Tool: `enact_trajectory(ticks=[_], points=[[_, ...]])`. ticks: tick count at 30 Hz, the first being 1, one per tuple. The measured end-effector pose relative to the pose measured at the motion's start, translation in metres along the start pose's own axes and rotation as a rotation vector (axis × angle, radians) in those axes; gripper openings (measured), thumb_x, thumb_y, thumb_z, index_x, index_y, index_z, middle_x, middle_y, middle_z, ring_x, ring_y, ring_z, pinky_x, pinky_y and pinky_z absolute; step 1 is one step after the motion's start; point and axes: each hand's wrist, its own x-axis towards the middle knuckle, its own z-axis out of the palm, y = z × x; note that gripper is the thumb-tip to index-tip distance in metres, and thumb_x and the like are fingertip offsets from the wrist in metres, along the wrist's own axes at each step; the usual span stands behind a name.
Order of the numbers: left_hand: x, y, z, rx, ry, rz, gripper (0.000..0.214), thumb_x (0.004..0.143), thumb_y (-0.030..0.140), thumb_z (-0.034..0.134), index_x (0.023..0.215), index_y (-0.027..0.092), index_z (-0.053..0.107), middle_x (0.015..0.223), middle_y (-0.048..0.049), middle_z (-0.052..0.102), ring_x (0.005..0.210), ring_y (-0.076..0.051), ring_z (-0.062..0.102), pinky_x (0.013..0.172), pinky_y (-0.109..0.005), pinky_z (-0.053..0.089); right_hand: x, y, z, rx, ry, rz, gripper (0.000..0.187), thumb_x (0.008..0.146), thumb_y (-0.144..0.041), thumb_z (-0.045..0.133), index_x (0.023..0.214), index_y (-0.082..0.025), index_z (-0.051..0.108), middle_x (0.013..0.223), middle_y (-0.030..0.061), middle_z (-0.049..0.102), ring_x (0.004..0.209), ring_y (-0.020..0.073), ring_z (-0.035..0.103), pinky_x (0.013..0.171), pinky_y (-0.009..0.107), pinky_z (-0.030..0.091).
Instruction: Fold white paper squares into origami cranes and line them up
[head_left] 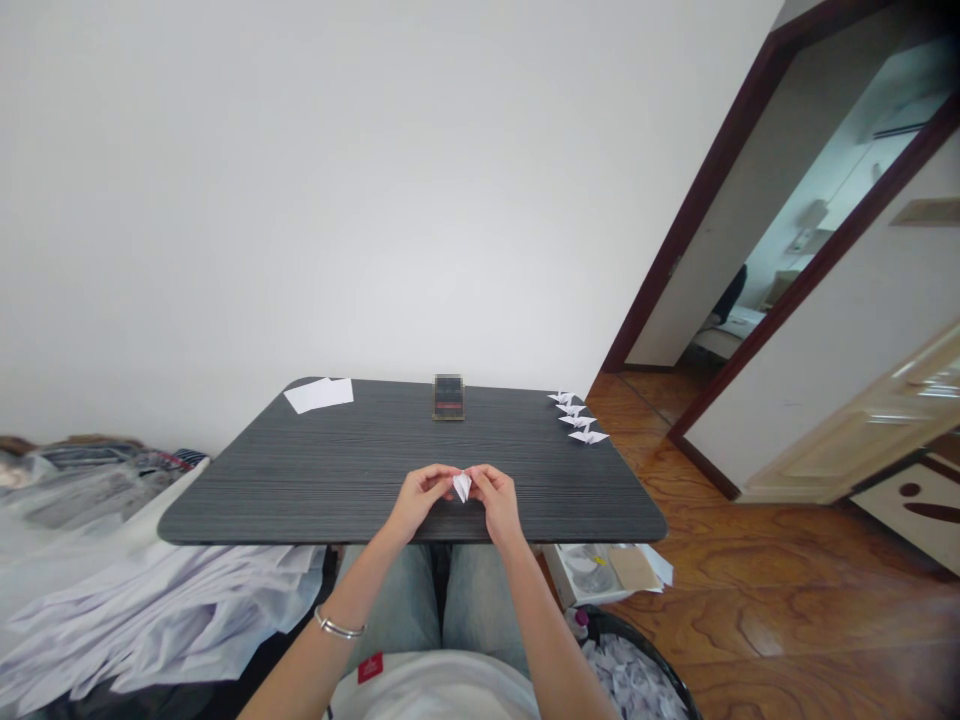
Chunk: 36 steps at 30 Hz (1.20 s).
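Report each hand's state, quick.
Left hand: closed, fingertips pinching one side of the folded paper.
Right hand: closed, fingertips pinching the other side of the same folded paper.

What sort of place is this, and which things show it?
Probably a room in a home: heaped cloth lies beside the table, the floor looks like wood, and a dark red door frame opens onto another room.

folded ppr wht | tbl dk gry, streaked | jeans lt blu | flr brn
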Motion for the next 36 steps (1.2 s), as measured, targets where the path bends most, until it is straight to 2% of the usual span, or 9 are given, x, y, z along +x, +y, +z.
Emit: enact_trajectory(ticks=[6, 12, 19, 27, 36], points=[[-0.0002, 0.0011, 0.0004, -0.029, 0.039, 0.005, 0.022, 0.071, 0.028, 0.061, 0.086, 0.012, 0.067, 0.081, -0.0061, 0.067, 0.068, -0.015, 0.059, 0.059, -0.023, 0.047, -0.0008, -0.0007, 0.0002, 0.009, -0.032, -0.006, 0.010, 0.069, -0.024, 0.062, 0.075, -0.018, 0.066, 0.068, 0.0009, 0.066, 0.057, 0.0127, 0.057, 0.054, 0.024, 0.046], [0.0003, 0.0012, -0.0005, -0.027, 0.056, -0.002, 0.027, 0.072, 0.033, 0.060, 0.089, 0.012, 0.065, 0.077, -0.0057, 0.067, 0.066, -0.014, 0.059, 0.058, -0.023, 0.046, -0.0013, -0.0012, 0.0012, -0.043, -0.050, -0.001, 0.017, 0.067, -0.025, 0.065, 0.082, -0.017, 0.065, 0.072, 0.0030, 0.068, 0.062, 0.0147, 0.060, 0.057, 0.026, 0.048], [-0.0002, 0.0008, -0.0013, -0.043, 0.045, -0.021, 0.029, 0.073, 0.037, 0.059, 0.085, 0.011, 0.064, 0.068, -0.0035, 0.063, 0.059, -0.011, 0.055, 0.057, -0.022, 0.044, -0.0013, 0.0009, 0.0013, -0.102, -0.040, -0.006, 0.019, 0.067, -0.029, 0.066, 0.080, -0.016, 0.065, 0.062, 0.0012, 0.065, 0.052, 0.0128, 0.057, 0.052, 0.026, 0.047], [0.0009, -0.0015, -0.0018, -0.034, 0.031, -0.040, 0.027, 0.071, 0.039, 0.061, 0.071, 0.012, 0.060, 0.058, -0.0008, 0.061, 0.052, -0.009, 0.052, 0.055, -0.021, 0.041, -0.0025, -0.0019, 0.0033, -0.149, -0.034, -0.006, 0.016, 0.070, -0.031, 0.063, 0.068, -0.015, 0.061, 0.054, -0.0014, 0.060, 0.044, 0.0095, 0.052, 0.045, 0.022, 0.043], [0.0012, -0.0021, -0.0012, -0.034, 0.028, -0.030, 0.026, 0.071, 0.037, 0.061, 0.074, 0.011, 0.060, 0.062, -0.0013, 0.060, 0.056, -0.010, 0.053, 0.057, -0.022, 0.042, -0.0019, 0.0015, 0.0027, -0.168, -0.013, -0.014, 0.016, 0.070, -0.031, 0.062, 0.068, -0.016, 0.059, 0.054, -0.0019, 0.059, 0.045, 0.0097, 0.052, 0.044, 0.021, 0.042]])
